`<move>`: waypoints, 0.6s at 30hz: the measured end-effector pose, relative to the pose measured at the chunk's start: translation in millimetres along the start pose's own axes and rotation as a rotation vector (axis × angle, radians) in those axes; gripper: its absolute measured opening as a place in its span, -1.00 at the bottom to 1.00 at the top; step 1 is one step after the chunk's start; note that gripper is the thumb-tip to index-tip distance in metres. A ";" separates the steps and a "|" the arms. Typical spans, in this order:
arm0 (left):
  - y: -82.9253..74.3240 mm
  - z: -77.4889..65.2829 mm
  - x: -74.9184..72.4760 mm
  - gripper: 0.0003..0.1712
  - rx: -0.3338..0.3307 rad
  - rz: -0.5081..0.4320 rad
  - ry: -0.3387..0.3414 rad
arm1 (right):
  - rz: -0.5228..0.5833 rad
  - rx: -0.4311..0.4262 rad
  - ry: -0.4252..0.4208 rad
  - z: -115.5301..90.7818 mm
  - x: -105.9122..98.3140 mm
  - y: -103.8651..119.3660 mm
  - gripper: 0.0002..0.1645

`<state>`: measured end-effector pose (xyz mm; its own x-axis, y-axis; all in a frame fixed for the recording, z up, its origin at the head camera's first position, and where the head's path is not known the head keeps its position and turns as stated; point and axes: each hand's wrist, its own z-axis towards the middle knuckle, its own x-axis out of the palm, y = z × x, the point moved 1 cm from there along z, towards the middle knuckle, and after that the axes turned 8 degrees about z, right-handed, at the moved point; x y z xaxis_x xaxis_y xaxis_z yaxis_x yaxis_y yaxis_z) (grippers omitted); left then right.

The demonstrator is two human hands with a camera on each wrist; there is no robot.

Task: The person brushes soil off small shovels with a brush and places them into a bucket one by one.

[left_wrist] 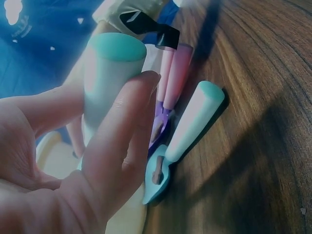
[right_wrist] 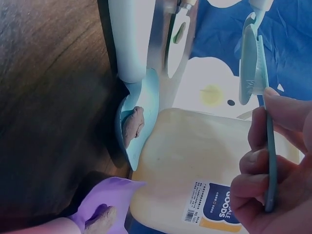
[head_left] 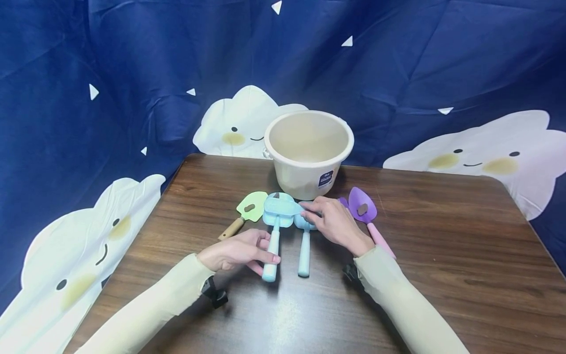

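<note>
My left hand grips the pale handle of a light-blue toy shovel, raised with its blade toward the bucket. My right hand pinches the slim handle of a small blue brush. Its pale bristles face the shovel's blade, and the brush head overlaps that blade in the head view. A dark patch shows near the blade's tip. Beneath the right hand, a second light-blue shovel lies on the table, with a brown lump on its blade.
Behind the hands stands a cream bucket. To the left lies a green shovel with a wooden handle and a brown lump. On the right, a purple shovel with a pink handle also bears a lump; another purple one is partly hidden.
</note>
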<state>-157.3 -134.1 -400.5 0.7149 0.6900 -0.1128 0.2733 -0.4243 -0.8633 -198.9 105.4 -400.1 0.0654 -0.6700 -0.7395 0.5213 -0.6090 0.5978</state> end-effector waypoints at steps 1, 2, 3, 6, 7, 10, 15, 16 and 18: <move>-0.2 -0.2 0.0 -0.39 -0.001 0.001 0.000 | 0.000 0.004 0.001 0.4 0.0 -0.4 -0.63; -0.4 -0.3 -0.1 -0.38 -0.001 0.000 0.000 | 0.000 0.008 0.001 0.8 -0.1 -0.7 -0.63; -0.5 -0.5 0.0 -0.39 0.000 0.001 0.000 | 0.000 0.010 -0.001 1.3 -0.2 -0.9 -0.63; -0.6 -0.7 -0.1 -0.44 0.003 0.001 0.000 | -0.002 0.010 -0.014 2.6 -0.3 -1.8 -0.63; -0.8 -0.8 -0.2 -0.46 0.004 -0.001 0.000 | -0.003 0.007 -0.022 3.0 -0.6 -2.0 -0.63; -1.1 -0.9 -0.3 -0.50 0.006 -0.008 0.001 | -0.010 -0.001 -0.044 4.4 -1.3 -2.7 -0.64; -0.7 -1.5 -0.3 -0.46 0.011 0.004 0.008 | -0.020 -0.008 -0.060 6.3 -2.7 -3.5 -0.64; -0.4 -1.7 -0.2 -0.46 0.013 0.008 0.012 | -0.019 -0.006 -0.062 6.6 -2.9 -3.8 -0.64; 0.3 -2.0 -0.1 -0.45 0.018 0.015 0.021 | -0.014 0.000 -0.064 7.1 -3.4 -4.1 -0.64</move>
<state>-156.0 -135.5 -399.8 0.7321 0.6712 -0.1158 0.2508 -0.4237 -0.8704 -207.3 107.3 -397.8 0.0032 -0.6870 -0.7267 0.5218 -0.6188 0.5872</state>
